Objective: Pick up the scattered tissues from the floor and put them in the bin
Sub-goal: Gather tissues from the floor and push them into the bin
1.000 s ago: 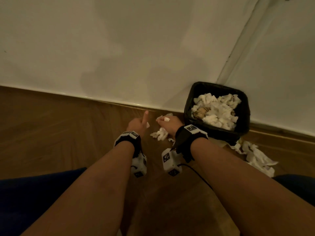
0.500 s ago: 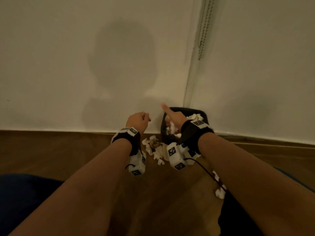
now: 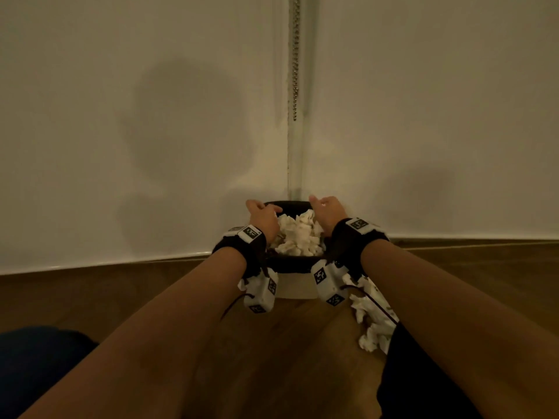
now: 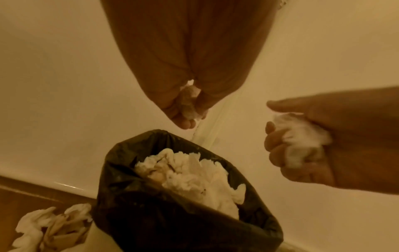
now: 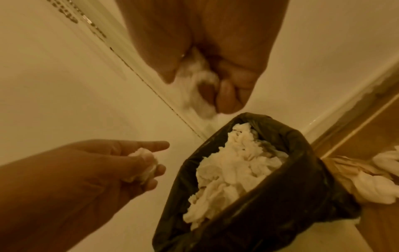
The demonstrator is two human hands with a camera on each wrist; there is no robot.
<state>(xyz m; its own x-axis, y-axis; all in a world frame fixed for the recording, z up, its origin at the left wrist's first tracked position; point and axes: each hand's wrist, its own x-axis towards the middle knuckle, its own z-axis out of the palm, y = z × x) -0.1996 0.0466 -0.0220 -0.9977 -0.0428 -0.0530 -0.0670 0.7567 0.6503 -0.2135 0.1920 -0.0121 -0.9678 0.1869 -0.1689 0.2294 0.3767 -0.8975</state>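
Note:
A bin with a black liner stands against the wall, heaped with white tissues. Both hands hover over its rim. My left hand grips a small crumpled tissue, also seen from the right wrist view as a wad. My right hand grips a larger white wad, which shows in the left wrist view too. More scattered tissues lie on the floor right of the bin, and a few lie at its left foot.
The bin sits at a white wall with a vertical trim and a hanging bead chain. Brown wooden floor spreads in front. Dark clothing of my legs fills the lower corners.
Both hands rose from the floor with tissues and moved over the bin. The view swung so the bin sits centred between my wrists.

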